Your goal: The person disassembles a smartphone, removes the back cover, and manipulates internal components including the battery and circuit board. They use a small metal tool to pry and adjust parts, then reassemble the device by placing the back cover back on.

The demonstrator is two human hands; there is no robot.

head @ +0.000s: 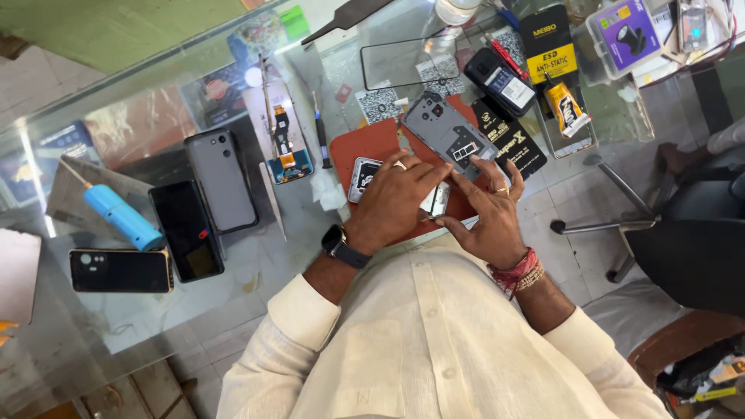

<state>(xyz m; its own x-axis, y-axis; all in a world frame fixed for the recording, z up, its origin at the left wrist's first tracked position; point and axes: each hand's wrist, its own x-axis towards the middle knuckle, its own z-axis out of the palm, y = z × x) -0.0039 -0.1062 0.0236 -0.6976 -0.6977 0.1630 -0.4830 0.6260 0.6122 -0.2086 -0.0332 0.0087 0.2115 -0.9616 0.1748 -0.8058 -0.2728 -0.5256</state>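
Glass tabletop (256,256) crowded with phones; both hands (392,203) (489,217), grip spread, press a silver phone (363,177).

A: Packages on the desk?
B: Far right, a clear plastic box (625,36) with purple insert; beside it a black packet (549,40) with yellow label.
A: Screens?
B: Left, near: two dark phones (120,270) (186,230), unlit.
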